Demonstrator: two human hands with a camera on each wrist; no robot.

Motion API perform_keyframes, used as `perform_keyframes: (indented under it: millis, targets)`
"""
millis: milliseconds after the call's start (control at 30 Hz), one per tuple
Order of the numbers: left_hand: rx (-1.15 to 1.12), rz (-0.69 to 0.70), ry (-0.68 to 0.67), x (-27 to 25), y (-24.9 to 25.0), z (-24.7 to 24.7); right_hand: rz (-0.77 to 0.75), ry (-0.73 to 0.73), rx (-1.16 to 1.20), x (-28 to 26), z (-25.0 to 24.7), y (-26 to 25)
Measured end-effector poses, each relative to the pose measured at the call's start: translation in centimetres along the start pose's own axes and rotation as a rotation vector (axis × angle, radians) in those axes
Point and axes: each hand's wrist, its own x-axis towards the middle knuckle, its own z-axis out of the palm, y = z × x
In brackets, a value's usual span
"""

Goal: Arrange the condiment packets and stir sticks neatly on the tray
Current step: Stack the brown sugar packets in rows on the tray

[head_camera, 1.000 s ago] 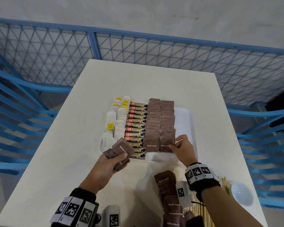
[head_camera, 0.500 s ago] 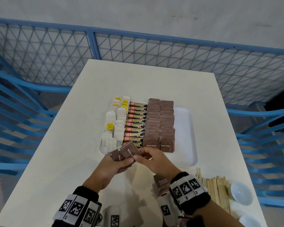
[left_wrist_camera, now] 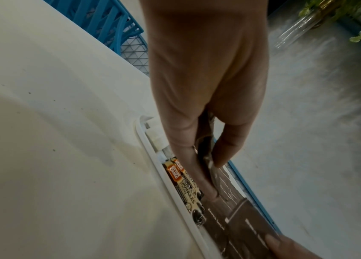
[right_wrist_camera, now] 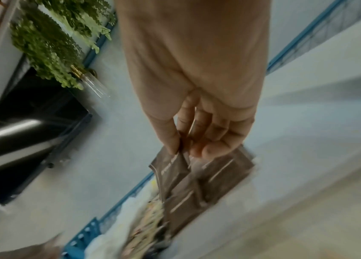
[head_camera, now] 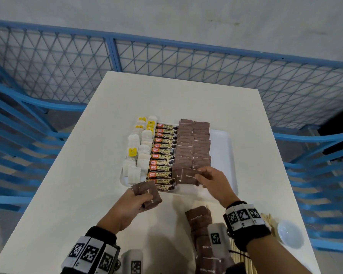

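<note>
A white tray on the table holds rows of white tea bags, coffee granule sticks and brown sugar packets. My left hand grips a small stack of brown sugar packets just in front of the tray's near left corner. My right hand pinches one brown sugar packet over the near end of the brown rows. In the right wrist view thumb and fingers pinch that packet by its edge. Wooden stir sticks lie at the near right.
More loose brown sugar packets lie on the table near me. A small white bowl sits at the near right edge. Blue chairs flank the table, and a blue mesh fence stands behind it.
My right hand went from the tray to the stack in my left hand, took one brown packet, and has carried it back over the near end of the brown rows.
</note>
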Motion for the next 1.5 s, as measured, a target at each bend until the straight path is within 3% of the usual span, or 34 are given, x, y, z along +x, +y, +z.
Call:
perform_keyframes:
  millis: [200,567,667,767,867,1000,1067,1400,1500]
  targets:
    - [0.012,0.02,-0.033,0.0,-0.1,-0.2,0.067,0.063,-0.205,1.4,-1.9,2.3]
    - [0.014,0.021,0.045,-0.1,0.1,0.0,0.074,0.216,-0.236,1.7,-1.2,2.7]
    - [-0.008,0.031,0.038,-0.2,0.2,0.3,0.016,0.276,-0.341,1.8,-0.7,3.1]
    - [-0.041,0.039,0.025,-0.3,0.4,0.5,-0.141,0.327,-0.41,1.2,0.4,2.3]
    - [-0.03,0.046,0.019,-0.3,0.5,0.6,-0.238,0.188,-0.324,0.2,1.7,0.4]
    - [-0.042,0.051,0.002,-0.4,0.6,0.9,-0.155,-0.217,-0.181,-1.8,3.5,-1.8]
    - [-0.046,0.048,-0.008,-0.4,0.7,1.0,-0.123,-0.311,-0.075,-2.3,4.4,-1.9]
    - [-0.112,-0.059,0.079,0.1,1.3,1.5,0.033,-0.266,0.205,-2.7,3.0,-1.1]
    - [-0.145,-0.051,0.011,0.0,1.4,1.9,0.039,-0.187,0.234,-2.5,1.5,-0.8]
